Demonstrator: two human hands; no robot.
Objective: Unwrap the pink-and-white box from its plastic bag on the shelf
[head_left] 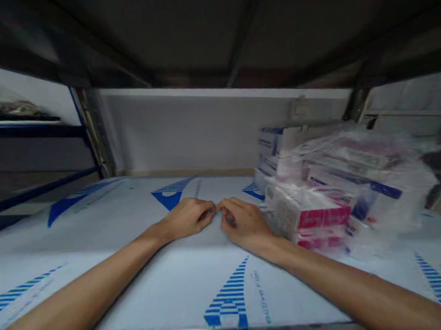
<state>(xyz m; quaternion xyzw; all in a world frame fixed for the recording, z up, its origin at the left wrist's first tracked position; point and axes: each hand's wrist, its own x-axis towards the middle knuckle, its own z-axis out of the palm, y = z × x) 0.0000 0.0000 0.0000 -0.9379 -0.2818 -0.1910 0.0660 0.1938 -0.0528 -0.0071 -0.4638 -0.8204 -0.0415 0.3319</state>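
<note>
My left hand (191, 216) and my right hand (245, 222) meet near the middle of a shelf surface covered in printed protective film (138, 287). Both hands have their fingers curled in, thumb toward fingertips, and the fingertips nearly touch each other. Whatever lies between the fingers, if anything, is too small to make out. Just right of my right hand sit pink-and-white boxes (315, 216) in clear plastic wrap.
Behind the pink boxes are white-and-blue boxes (275, 147) and a large plastic-wrapped bundle (377, 191). A dark upper shelf (199, 33) hangs low overhead. Metal uprights (93, 137) stand at the back corners, before a pale wall (204, 131).
</note>
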